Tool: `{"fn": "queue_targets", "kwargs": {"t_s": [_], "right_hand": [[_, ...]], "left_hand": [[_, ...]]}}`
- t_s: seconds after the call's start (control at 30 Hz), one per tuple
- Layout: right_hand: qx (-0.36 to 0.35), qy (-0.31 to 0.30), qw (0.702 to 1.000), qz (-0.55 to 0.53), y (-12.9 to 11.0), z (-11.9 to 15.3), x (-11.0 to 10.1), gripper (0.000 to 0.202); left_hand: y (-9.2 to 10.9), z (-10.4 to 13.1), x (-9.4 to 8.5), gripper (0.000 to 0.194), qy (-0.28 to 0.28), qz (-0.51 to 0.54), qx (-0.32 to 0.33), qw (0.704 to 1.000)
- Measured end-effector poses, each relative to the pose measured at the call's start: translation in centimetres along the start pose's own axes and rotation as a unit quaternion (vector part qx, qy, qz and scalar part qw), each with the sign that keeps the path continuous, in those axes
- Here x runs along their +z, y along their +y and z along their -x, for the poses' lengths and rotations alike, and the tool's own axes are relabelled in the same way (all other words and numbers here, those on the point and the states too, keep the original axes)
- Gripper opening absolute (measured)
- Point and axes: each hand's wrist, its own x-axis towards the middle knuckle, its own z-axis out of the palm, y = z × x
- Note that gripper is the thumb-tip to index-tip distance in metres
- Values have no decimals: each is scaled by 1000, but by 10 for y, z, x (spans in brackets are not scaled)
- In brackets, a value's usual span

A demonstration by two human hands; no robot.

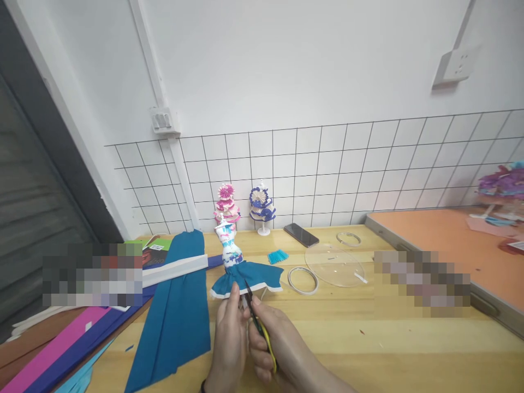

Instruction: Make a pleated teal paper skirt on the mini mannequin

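A small dress form (230,244), white with blue and pink patches on its bodice, stands before me in a teal skirt (256,273) with a white hem. My left hand (229,338) is closed round its lower part, the thumb up against the hem; the stand is mostly hidden by my fingers. Scissors with yellow-and-black handles (267,343) are gripped in my right hand (278,338). Their dark blades point up at the front of the skirt, close to my left thumb. Whether they touch the cloth I cannot tell.
Teal crepe-like material (176,322) and coloured strips (61,349) lie at left. Behind stand pink (227,203) and purple (262,210) decorated forms. Rightward are blue sticks (278,256), tape rolls (303,280), a clear disc (333,266), a phone (302,234) and an orange board (442,234).
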Motion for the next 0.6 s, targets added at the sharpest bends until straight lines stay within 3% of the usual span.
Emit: {"fn": "queue_targets", "kwargs": {"t_s": [0.3,0.6], "right_hand": [[-15,-7,1000,21,3,-2,-4,45],[-6,-6,1000,13,1,-1,-5,44]], "left_hand": [[0,-4,2,26,-4,20,50,999],[1,-4,1,29,-15,21,24,999]]}}
